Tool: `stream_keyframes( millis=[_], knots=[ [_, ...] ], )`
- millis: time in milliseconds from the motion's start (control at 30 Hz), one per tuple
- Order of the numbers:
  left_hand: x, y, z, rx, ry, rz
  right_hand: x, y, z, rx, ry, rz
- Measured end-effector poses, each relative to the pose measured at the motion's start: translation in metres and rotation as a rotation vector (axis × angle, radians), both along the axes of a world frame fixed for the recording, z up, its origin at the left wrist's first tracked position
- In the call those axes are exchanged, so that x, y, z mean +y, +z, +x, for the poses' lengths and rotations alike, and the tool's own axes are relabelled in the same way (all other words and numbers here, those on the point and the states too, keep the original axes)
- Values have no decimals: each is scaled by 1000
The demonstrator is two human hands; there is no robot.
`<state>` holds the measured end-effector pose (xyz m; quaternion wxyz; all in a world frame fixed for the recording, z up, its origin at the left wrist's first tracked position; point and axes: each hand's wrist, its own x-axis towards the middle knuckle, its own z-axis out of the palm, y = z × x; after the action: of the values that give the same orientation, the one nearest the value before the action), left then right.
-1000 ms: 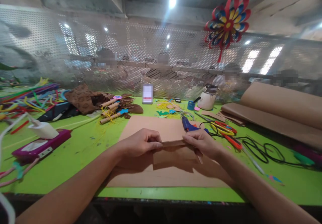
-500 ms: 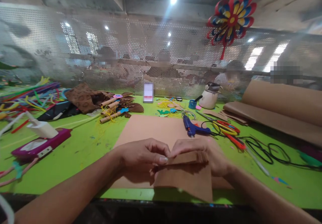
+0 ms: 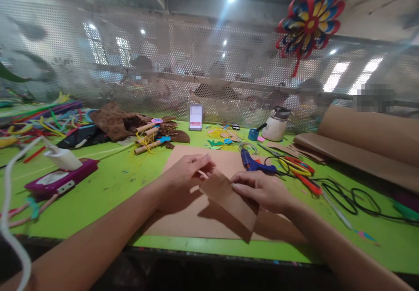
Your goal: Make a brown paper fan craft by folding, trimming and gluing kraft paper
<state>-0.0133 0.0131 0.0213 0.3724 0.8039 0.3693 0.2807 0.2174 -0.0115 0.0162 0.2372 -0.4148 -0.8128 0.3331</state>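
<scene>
A piece of brown kraft paper (image 3: 231, 199) is held up at a tilt, its lower corner hanging toward the table's front edge. My right hand (image 3: 266, 190) pinches its upper right side, thumb on the near face. At the upper left corner, my left hand (image 3: 183, 175) has curled fingers around the paper's edge, some fingertips hidden behind it. Beneath both hands lies a larger flat brown sheet (image 3: 173, 221), with the shadow of the held piece on it. Just beyond my right hand, a blue glue gun (image 3: 257, 164) rests on that sheet.
Scissors (image 3: 303, 166), a black cord (image 3: 340, 197) and a brown paper roll (image 3: 347, 151) lie right. Left are a purple power strip (image 3: 62, 179), paper rolls with yellow strands (image 3: 147, 140) and colourful strips (image 3: 42, 118). A phone (image 3: 195, 117) and a white jug (image 3: 276, 125) stand behind.
The held paper has turned from a folded-over, nearly level position to a slanted one, its folded strip no longer facing me. Both hands have risen slightly, and the view has shifted a little.
</scene>
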Motion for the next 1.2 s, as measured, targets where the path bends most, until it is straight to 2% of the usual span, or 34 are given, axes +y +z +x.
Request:
stream_keyframes(
  millis=[67,200,267,400,533,833,1200],
  knots=[
    [4,1,1,53,25,19,3,-3,-3,-105,19,61],
    [9,-9,6,248,-120,138,8,-18,-9,-193,16,119],
    [10,-17,7,305,-151,219,6,-23,-11,-208,7,142],
    [12,-28,8,387,-169,349,-5,-22,-16,-194,-8,228],
    [11,-29,12,456,-180,462,-11,-22,-20,-224,-2,331],
    [7,-30,16,457,-175,509,-3,-29,-5,-309,0,329],
    [9,-28,15,427,-165,424,2,-19,3,-485,131,424]
  ],
)
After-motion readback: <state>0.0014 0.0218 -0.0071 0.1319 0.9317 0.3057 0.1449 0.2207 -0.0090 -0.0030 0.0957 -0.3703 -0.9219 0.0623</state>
